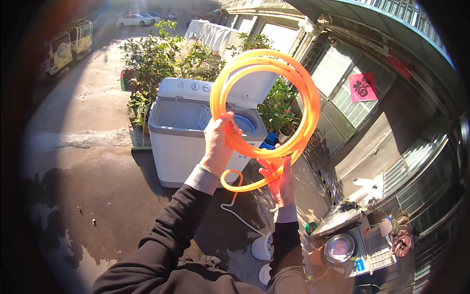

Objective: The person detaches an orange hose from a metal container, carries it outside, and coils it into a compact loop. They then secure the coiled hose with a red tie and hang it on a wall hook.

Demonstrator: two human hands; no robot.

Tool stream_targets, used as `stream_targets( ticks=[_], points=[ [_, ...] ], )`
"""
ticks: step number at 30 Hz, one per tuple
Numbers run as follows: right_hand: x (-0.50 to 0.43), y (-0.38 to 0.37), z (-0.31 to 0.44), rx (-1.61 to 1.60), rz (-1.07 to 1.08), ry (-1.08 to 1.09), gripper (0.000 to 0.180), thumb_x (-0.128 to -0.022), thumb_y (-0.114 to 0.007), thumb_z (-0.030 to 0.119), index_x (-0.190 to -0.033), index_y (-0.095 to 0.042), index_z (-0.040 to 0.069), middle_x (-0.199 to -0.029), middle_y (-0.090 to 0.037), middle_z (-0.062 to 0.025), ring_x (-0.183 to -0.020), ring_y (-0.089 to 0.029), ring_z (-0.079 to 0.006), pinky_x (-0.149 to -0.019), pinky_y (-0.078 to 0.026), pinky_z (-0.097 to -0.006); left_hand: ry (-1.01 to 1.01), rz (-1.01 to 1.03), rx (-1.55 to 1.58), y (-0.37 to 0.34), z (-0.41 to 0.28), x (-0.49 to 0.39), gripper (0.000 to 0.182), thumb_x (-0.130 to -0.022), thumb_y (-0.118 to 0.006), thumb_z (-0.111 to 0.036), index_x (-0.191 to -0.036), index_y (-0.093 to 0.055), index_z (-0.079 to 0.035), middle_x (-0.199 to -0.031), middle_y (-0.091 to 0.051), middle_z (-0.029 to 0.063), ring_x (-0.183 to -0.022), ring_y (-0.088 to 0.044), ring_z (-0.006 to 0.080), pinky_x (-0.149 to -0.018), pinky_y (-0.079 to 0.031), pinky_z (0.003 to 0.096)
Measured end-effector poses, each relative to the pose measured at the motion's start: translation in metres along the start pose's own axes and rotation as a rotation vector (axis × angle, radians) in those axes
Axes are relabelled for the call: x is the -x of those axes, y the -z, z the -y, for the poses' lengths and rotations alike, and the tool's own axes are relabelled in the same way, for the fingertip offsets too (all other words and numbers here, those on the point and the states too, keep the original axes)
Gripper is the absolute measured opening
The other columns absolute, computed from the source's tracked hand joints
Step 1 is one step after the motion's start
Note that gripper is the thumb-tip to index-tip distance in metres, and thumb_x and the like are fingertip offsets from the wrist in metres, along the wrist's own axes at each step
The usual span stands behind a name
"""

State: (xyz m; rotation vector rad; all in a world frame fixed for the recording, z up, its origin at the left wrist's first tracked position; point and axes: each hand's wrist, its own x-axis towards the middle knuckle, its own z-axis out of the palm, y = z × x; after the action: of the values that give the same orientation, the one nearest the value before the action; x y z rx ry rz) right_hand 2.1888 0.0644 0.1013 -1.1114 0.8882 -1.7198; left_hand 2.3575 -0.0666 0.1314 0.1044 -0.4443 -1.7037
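Note:
Up in front of me is a coil of orange hose (310,110), with several loops bundled into a ring. My left hand (219,141) grips the ring at its lower left, thumb on top. Below the ring, my right hand (279,180) holds the hose where its loose run crosses the palm, with some fingers spread. That run curls left, then joins a thin white hose (240,217) leading down to a white bucket (260,247). Behind the coil stands a white twin-tub washing machine (183,158); its right-hand lid (253,88) is raised.
Leafy potted plants (152,60) stand behind the machine. The concrete ground (147,183) is partly wet. At lower right, a metal basin (339,248) and a plastic basket (378,244) rest near a stone counter (330,220). A building door (367,154) lies to the right.

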Motion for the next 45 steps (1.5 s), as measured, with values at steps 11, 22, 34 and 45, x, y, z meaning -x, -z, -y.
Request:
stream_targets(
  ticks=[11, 22, 34, 45],
  points=[
    [-0.028, -0.063, 0.007, 0.133, -0.056, 0.349, 0.064, -0.090, -0.075, 0.023, -0.141, -0.042, 0.002, -0.125, -0.058, -0.0111, -0.112, -0.060, -0.0205, -0.099, -0.048, -0.0350, 0.231, -0.166, 0.322, 0.061, 0.059, -0.003, 0.014, -0.096, -0.067, -0.019, -0.093, -0.059, -0.007, -0.078, -0.059, 0.0049, -0.068, -0.059, 0.0224, -0.076, -0.056, 0.0429],
    [-0.060, -0.045, 0.078, 0.613, -0.061, 0.209, 0.039, -0.083, -0.070, 0.012, -0.120, -0.061, 0.003, -0.097, -0.063, -0.0017, -0.086, -0.060, -0.0104, -0.076, -0.050, -0.0271, 0.575, 0.237, -0.872, 0.053, -0.013, 0.083, 0.058, -0.098, -0.055, -0.057, -0.087, -0.066, -0.001, -0.067, -0.066, 0.0092, -0.057, -0.067, 0.0190, -0.055, -0.051, 0.0243],
    [-0.048, -0.123, 0.129, 0.716, 0.077, 0.223, 0.043, -0.083, -0.066, 0.013, -0.124, -0.059, 0.001, -0.096, -0.062, -0.0015, -0.083, -0.058, -0.0094, -0.075, -0.048, -0.0233, 0.013, 0.962, -1.211, -0.030, -0.027, 0.066, 0.084, -0.073, -0.086, -0.042, -0.136, -0.050, 0.001, -0.119, -0.061, 0.0194, -0.110, -0.060, 0.0290, -0.094, -0.047, 0.0384],
    [-0.080, -0.110, 0.113, 0.870, 0.360, 0.314, 0.060, -0.085, -0.078, 0.042, -0.123, -0.063, -0.002, -0.101, -0.069, -0.0074, -0.092, -0.065, -0.0114, -0.081, -0.052, -0.0254, 0.420, 0.699, -0.423, -0.035, 0.017, 0.072, 0.047, -0.085, -0.073, 0.000, -0.128, -0.055, 0.001, -0.116, -0.066, 0.0125, -0.107, -0.067, 0.0240, -0.094, -0.054, 0.0368]
  ],
)
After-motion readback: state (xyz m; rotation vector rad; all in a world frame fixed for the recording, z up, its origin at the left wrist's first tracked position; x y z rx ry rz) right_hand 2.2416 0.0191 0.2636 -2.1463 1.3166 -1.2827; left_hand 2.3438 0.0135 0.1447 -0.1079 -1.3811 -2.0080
